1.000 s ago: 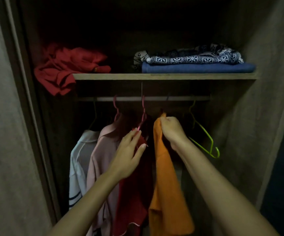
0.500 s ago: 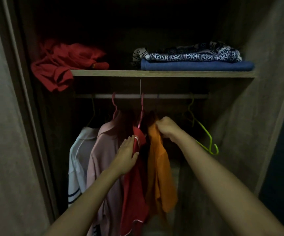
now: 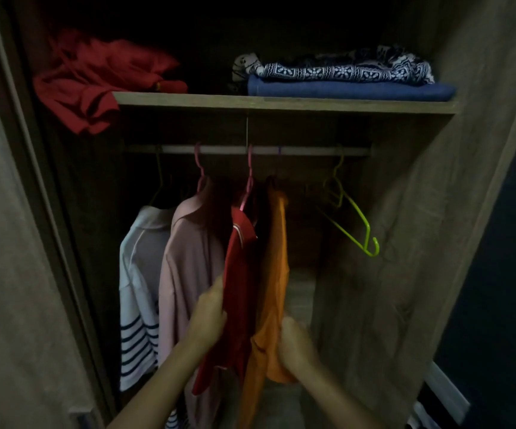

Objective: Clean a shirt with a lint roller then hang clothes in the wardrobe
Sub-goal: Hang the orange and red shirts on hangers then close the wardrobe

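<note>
Inside the dark wardrobe, several garments hang from the rail [image 3: 297,151]: a white striped shirt [image 3: 137,289], a pink shirt [image 3: 188,267], a red shirt [image 3: 239,274] and an orange shirt [image 3: 273,274]. My left hand [image 3: 208,317] presses against the red shirt's left side at mid-height, fingers closing on the cloth. My right hand [image 3: 295,339] rests on the lower edge of the orange shirt, fingers curled around the fabric. Both hands are motion-blurred. No lint roller shows.
An empty green hanger [image 3: 352,221] hangs at the right end of the rail. On the shelf [image 3: 281,103] above lie a crumpled red garment [image 3: 95,78] and folded blue and patterned cloths [image 3: 343,78]. Wardrobe walls close in left and right.
Both hands dropped from the hanger tops near the rail down to the shirts' lower halves. The orange shirt now hangs straight on the rail.
</note>
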A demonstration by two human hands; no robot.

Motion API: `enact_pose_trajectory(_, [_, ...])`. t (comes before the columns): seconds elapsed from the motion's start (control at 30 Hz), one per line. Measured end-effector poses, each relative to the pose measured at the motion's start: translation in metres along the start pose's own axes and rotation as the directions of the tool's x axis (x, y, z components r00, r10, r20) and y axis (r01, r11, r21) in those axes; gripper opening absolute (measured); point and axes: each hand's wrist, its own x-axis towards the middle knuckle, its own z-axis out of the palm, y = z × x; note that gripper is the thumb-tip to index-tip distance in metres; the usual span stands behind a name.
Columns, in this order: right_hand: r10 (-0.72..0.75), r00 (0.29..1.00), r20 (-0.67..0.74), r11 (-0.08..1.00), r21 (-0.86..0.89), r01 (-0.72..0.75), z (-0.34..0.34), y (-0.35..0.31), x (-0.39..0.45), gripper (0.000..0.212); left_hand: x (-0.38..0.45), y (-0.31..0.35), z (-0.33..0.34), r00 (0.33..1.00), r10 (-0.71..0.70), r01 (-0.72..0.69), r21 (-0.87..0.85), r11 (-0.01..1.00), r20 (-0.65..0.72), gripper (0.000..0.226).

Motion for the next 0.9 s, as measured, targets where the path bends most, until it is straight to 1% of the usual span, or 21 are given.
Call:
enact_pose_trajectory(0.07, [-0.015,0.996,0.089,0.996,-0.082,0.022,0.010,0.015,-0.006,0.032,-0.009,-0.002,-0.001,1.000,0.014,-0.015,-0.023,1.000,-0.020,0.071])
enact_pose_trajectory(0.13, [-0.023,0.992,0.125,0.984,-0.171,0.045,0.011,0.022,-0.013,0.028,-0.019,-0.005,-0.006,0.998,0.056,-0.053,-0.054,0.997,0.043,0.075])
enact_pose_trajectory(0.17, [-0.027,0.987,0.157,0.987,-0.149,0.051,0.002,0.015,-0.021,0.026,-0.023,-0.006,-0.010,0.994,0.064,-0.058,-0.066,0.996,0.090,0.077])
enact_pose_trajectory(0.2, [-0.023,0.995,0.102,0.994,-0.103,0.034,-0.009,0.004,-0.024,0.042,-0.027,-0.004,-0.015,0.990,0.055,-0.047,-0.060,0.997,0.129,0.077])
enact_pose_trajectory(0.23, [-0.043,0.999,-0.015,0.995,-0.088,0.041,-0.023,-0.012,-0.026,0.067,-0.028,-0.001,-0.022,0.990,0.041,-0.037,-0.031,0.999,0.135,0.076])
enact_pose_trajectory(0.27, [-0.089,0.988,-0.130,0.996,-0.027,0.087,-0.043,-0.034,-0.033,0.081,-0.026,0.005,-0.033,0.996,0.044,-0.045,0.013,0.999,0.084,0.073])
enact_pose_trajectory(0.3, [-0.164,0.951,-0.260,0.983,0.036,0.180,-0.064,-0.055,-0.035,0.082,-0.020,0.016,-0.048,0.997,0.080,-0.079,0.056,0.995,-0.022,0.071])
enact_pose_trajectory(0.33, [-0.245,0.890,-0.385,0.956,0.060,0.289,-0.088,-0.079,-0.037,0.077,-0.011,0.030,-0.067,0.978,0.145,-0.134,0.082,0.988,-0.151,0.070])
enact_pose_trajectory(0.37, [-0.341,0.812,-0.474,0.910,0.050,0.411,-0.113,-0.103,-0.036,0.070,0.002,0.045,-0.089,0.935,0.227,-0.206,0.103,0.973,-0.274,0.067])
enact_pose_trajectory(0.43, [-0.513,0.624,-0.589,0.780,-0.017,0.626,-0.156,-0.154,-0.034,0.059,0.034,0.075,-0.138,0.803,0.400,-0.351,0.192,0.916,-0.442,0.061])
enact_pose_trajectory(0.47, [-0.579,0.531,-0.618,0.712,-0.066,0.699,-0.173,-0.182,-0.029,0.056,0.052,0.088,-0.163,0.742,0.469,-0.389,0.261,0.883,-0.479,0.058])
enact_pose_trajectory(0.5, [-0.632,0.460,-0.623,0.652,-0.107,0.750,-0.189,-0.211,-0.025,0.055,0.072,0.100,-0.190,0.696,0.527,-0.392,0.357,0.848,-0.488,0.054])
enact_pose_trajectory(0.53, [-0.671,0.423,-0.610,0.613,-0.134,0.779,-0.204,-0.240,-0.017,0.054,0.092,0.111,-0.216,0.670,0.568,-0.362,0.457,0.812,-0.478,0.053])
enact_pose_trajectory(0.57, [-0.698,0.416,-0.583,0.596,-0.151,0.789,-0.218,-0.269,-0.007,0.053,0.113,0.121,-0.242,0.677,0.574,-0.312,0.527,0.791,-0.461,0.053])
enact_pose_trajectory(0.6, [-0.720,0.433,-0.543,0.596,-0.163,0.786,-0.230,-0.296,0.008,0.052,0.133,0.128,-0.265,0.706,0.545,-0.255,0.556,0.791,-0.452,0.053])
enact_pose_trajectory(0.63, [-0.735,0.470,-0.488,0.610,-0.176,0.772,-0.240,-0.321,0.023,0.053,0.150,0.132,-0.284,0.750,0.486,-0.194,0.554,0.810,-0.449,0.054])
enact_pose_trajectory(0.7, [-0.742,0.570,-0.354,0.650,-0.168,0.741,-0.250,-0.355,0.051,0.060,0.178,0.131,-0.311,0.857,0.305,-0.067,0.497,0.865,-0.415,0.067])
enact_pose_trajectory(0.77, [-0.727,0.664,-0.175,0.682,-0.073,0.727,-0.247,-0.371,0.073,0.064,0.196,0.123,-0.322,0.949,0.083,0.045,0.394,0.918,-0.303,0.088])
enact_pose_trajectory(0.8, [-0.707,0.703,-0.082,0.705,-0.008,0.709,-0.242,-0.374,0.080,0.062,0.200,0.119,-0.324,0.968,0.017,0.077,0.361,0.930,-0.250,0.094])
enact_pose_trajectory(0.83, [-0.684,0.729,-0.016,0.728,0.041,0.684,-0.239,-0.375,0.088,0.060,0.203,0.114,-0.324,0.975,-0.006,0.087,0.358,0.930,-0.222,0.094])
enact_pose_trajectory(0.9, [-0.664,0.748,0.013,0.746,0.086,0.661,-0.236,-0.375,0.097,0.060,0.208,0.106,-0.322,0.978,0.019,0.067,0.401,0.914,-0.207,0.084])
